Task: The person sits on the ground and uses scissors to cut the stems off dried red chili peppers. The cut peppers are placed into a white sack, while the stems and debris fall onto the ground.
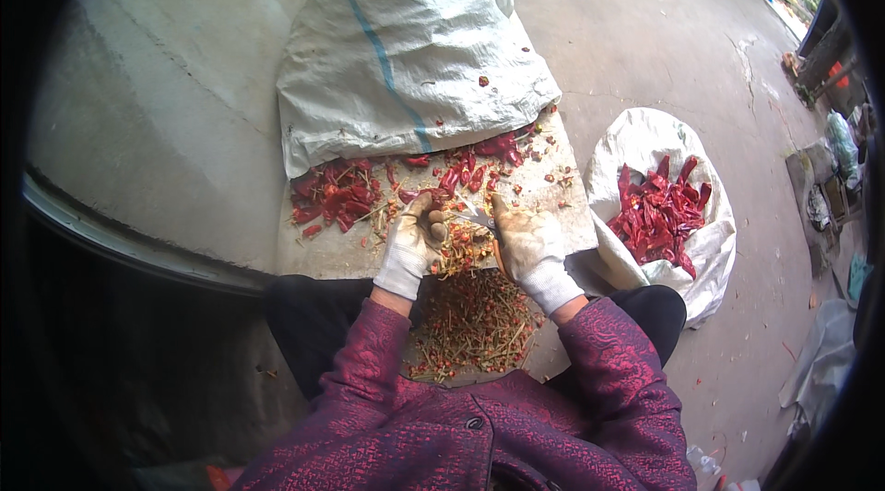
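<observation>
My right hand [529, 235], in a soiled white work glove, grips a pair of scissors [477, 216] with orange handles. The blades stand apart and point left towards my other hand. A dried red chili pepper [437, 194] is pinched in the gloved fingers of my left hand [415, 232]; part of it is hidden. Both hands hover over the near edge of a low board [574, 214]. Beneath and between them lies a heap of cut stem ends [464, 249]. More dried red chilies [339, 193] lie beyond my left hand.
A white woven sack [415, 41] with a blue stripe lies across the board's far part, chilies at its mouth. To the right, an open white sack [719, 228] holds dried chilies [660, 214]. Stem clippings [477, 332] pile up between my knees. A wall [173, 110] rises at left.
</observation>
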`<state>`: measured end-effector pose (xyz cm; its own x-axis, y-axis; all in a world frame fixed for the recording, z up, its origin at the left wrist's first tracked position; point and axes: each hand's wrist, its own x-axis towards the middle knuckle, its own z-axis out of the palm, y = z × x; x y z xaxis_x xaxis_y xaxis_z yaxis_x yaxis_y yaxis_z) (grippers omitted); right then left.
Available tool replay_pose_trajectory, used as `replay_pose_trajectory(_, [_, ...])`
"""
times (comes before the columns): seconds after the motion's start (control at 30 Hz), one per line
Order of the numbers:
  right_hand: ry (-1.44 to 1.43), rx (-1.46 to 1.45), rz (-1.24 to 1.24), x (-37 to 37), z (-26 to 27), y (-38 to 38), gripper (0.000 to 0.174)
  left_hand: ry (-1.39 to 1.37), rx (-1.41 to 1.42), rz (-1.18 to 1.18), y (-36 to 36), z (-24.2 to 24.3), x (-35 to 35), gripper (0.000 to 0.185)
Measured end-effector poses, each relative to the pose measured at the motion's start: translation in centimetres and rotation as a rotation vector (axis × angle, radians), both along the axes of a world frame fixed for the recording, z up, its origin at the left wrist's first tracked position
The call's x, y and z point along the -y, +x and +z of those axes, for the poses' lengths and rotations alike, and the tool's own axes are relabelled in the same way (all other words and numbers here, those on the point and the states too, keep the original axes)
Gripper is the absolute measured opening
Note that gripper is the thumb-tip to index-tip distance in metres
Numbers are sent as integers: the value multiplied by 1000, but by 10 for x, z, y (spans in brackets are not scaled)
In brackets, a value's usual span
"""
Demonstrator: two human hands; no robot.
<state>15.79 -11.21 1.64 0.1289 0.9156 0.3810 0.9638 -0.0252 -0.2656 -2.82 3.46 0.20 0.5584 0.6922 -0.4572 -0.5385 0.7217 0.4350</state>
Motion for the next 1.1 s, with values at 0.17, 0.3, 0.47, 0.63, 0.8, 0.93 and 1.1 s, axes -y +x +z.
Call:
replay_pose_trajectory(0.17, [76,-64,-20,2,6,0,61,68,-86,-35,21,14,24,12])
replay_pose_trajectory(0.3, [139,-114,18,7,5,-4,53,118,-86,-56,29,30,40,16])
replay_pose_trajectory(0.47, [123,-357,92,10,5,-10,24,185,-219,-62,32,39,47,21])
replay_pose_trajectory(0.63, [-291,-1600,208,12,10,-13,30,119,59,-199,22,32,40,31])
replay_pose_trajectory(0.8, [-386,-2111,554,28,22,-5,54,296,310,-313,15,25,40,32])
replay_pose_trajectory(0.93, [-210,-1924,741,24,38,6,76,508,-44,-82,6,24,32,20])
replay_pose_trajectory(1.1, [11,-1650,90,13,31,29,47,472,-387,-7,-26,2,-19,15])
